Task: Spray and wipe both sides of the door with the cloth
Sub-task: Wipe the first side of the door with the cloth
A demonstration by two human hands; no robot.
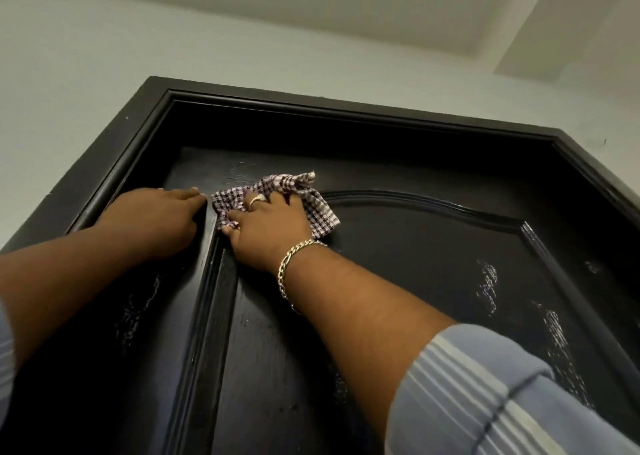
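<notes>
Right hand [268,227] grips a checked cloth [294,198] against the upper left of a black door [398,281], left hand [156,219] flat beside it with fingers straight, white spray streaks [488,284] far right

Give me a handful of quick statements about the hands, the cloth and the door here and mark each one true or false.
1. The right hand presses the checked purple-and-white cloth against the black panelled wooden door. True.
2. The left hand holds a spray bottle. False: it rests bare on the door, holding nothing.
3. White streaks show on the door's right part. True.
4. The right wrist is bare. False: it wears a gold chain bracelet.
5. The cloth sits near the door's bottom. False: it is near the top.
</notes>
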